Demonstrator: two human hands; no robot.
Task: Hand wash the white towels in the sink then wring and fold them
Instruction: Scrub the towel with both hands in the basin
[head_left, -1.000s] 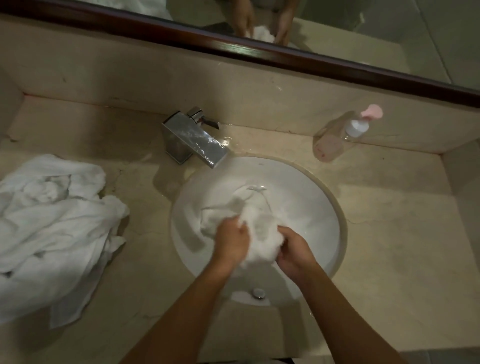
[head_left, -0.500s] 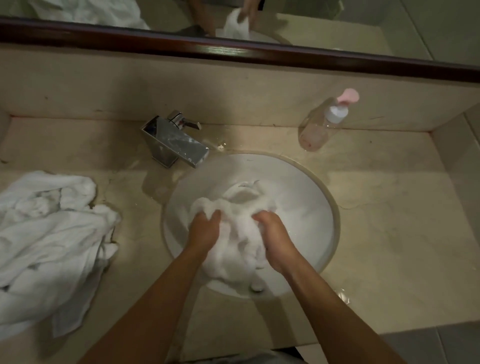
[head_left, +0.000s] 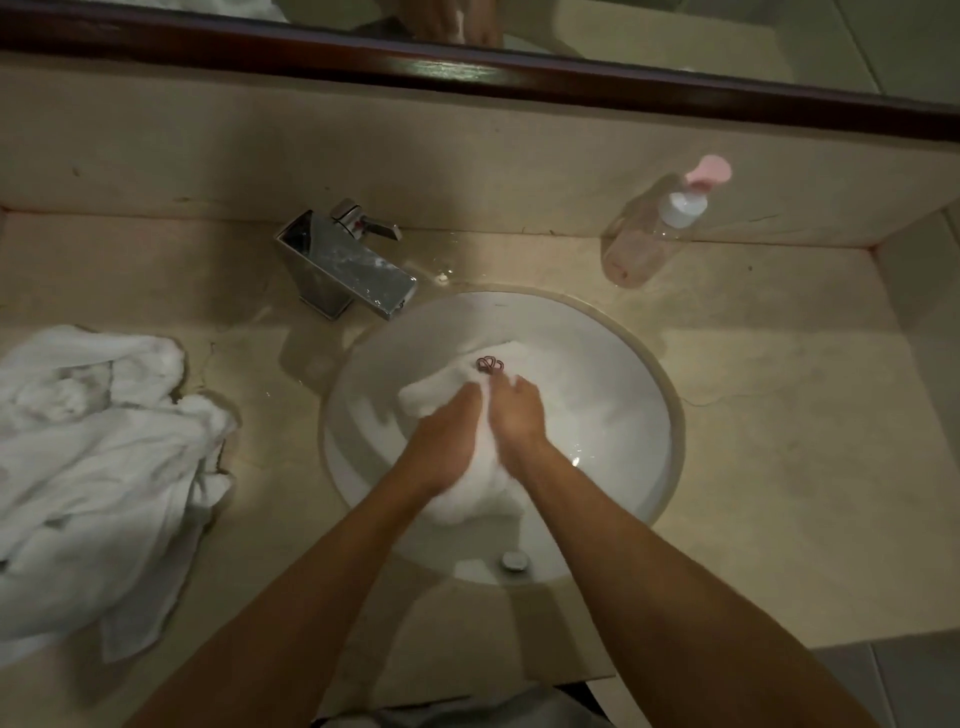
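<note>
A wet white towel (head_left: 470, 496) with a small red embroidered mark lies bunched in the round white sink (head_left: 644, 415). My left hand (head_left: 447, 441) and my right hand (head_left: 517, 413) are side by side on top of it, fingers curled into the cloth and pressing it down into the bowl. Part of the towel is hidden under both hands. A heap of other white towels (head_left: 98, 467) lies on the counter at the left, apart from the sink.
A square chrome faucet (head_left: 345, 273) stands behind the sink at the left. A clear pump bottle with a pink top (head_left: 657, 228) leans against the back wall at the right. The beige counter (head_left: 789, 415) has walls on both sides, with a mirror above.
My hands have come together from a spread grip and moved toward the back of the bowl, bunching the towel between them. The red mark on the towel has come into view.
</note>
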